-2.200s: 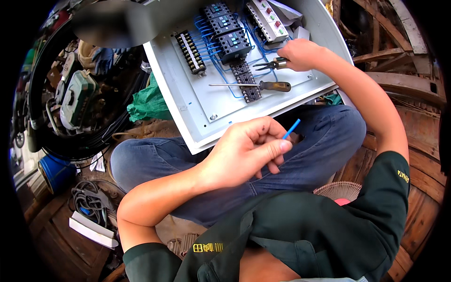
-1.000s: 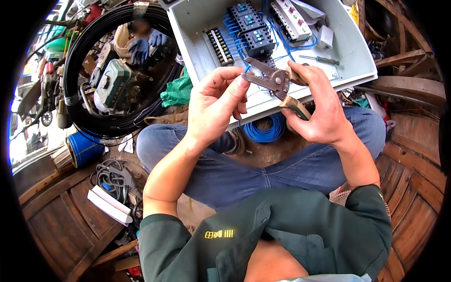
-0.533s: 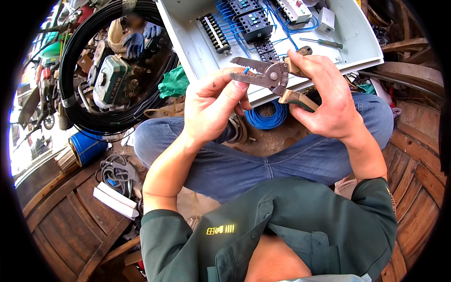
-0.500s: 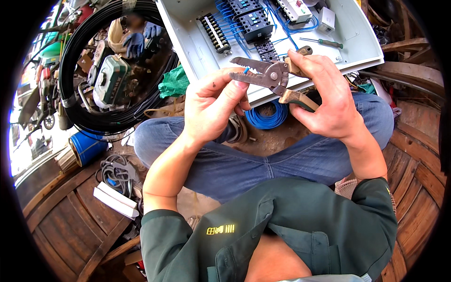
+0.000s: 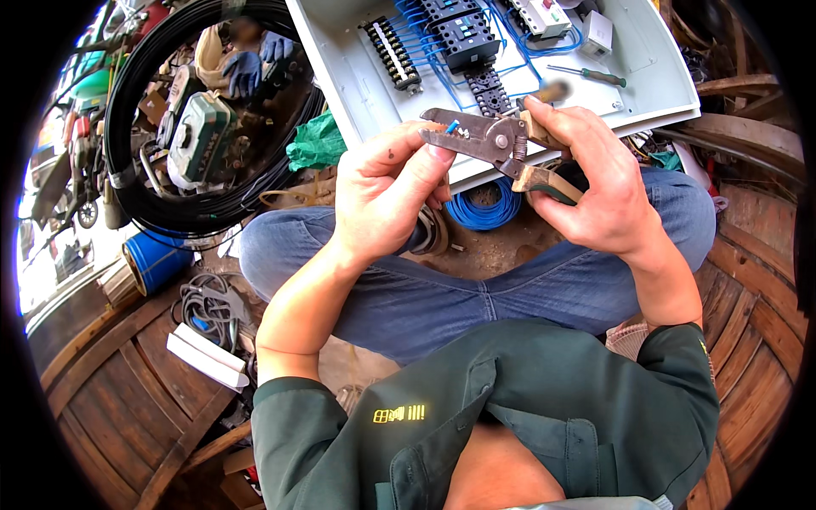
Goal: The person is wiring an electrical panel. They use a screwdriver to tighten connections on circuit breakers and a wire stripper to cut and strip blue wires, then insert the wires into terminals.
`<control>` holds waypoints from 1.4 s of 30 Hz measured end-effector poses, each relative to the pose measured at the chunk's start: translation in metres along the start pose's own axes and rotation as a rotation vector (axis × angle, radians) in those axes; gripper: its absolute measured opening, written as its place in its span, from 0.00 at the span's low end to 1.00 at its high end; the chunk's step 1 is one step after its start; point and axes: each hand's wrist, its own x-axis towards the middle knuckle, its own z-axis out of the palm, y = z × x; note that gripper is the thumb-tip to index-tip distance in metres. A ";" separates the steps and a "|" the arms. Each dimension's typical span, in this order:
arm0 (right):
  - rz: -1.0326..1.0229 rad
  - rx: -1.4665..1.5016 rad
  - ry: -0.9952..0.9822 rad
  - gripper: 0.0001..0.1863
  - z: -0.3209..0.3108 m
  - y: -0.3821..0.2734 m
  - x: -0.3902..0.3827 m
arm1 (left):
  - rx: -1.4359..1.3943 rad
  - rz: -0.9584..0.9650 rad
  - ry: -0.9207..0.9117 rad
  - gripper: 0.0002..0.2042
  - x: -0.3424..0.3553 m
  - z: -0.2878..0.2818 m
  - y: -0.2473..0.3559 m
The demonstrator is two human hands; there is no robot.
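Note:
My right hand is closed around the handles of a worn wire stripper. Its jaws point left and stand slightly apart. A short end of blue wire shows between the jaws. My left hand pinches the wire between thumb and fingers, the thumb tip against the lower jaw. Most of the wire is hidden by that hand. Just beyond both hands lies a pale grey enclosure with black contactors, a terminal strip and blue wiring.
A green-handled screwdriver rests inside the enclosure. Below its near edge sits a coil of blue wire. A large black cable coil, a green cloth and a blue drum are at left. Wooden boards flank my legs.
The stripper's jaws have come slightly closer together, and the tool has shifted a little right. More of the blue wire's end shows between the jaws. My left hand keeps its pinch.

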 end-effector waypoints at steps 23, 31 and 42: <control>0.267 0.669 -0.819 0.30 0.115 -0.076 0.096 | -0.202 0.251 0.740 0.09 -0.127 -0.072 -0.006; 0.146 0.520 -0.782 0.30 0.167 -0.110 0.109 | -0.181 0.258 0.922 0.11 -0.150 -0.114 -0.010; -0.080 0.296 -0.686 0.42 0.183 -0.093 0.116 | -0.251 0.134 0.939 0.10 -0.149 -0.114 -0.020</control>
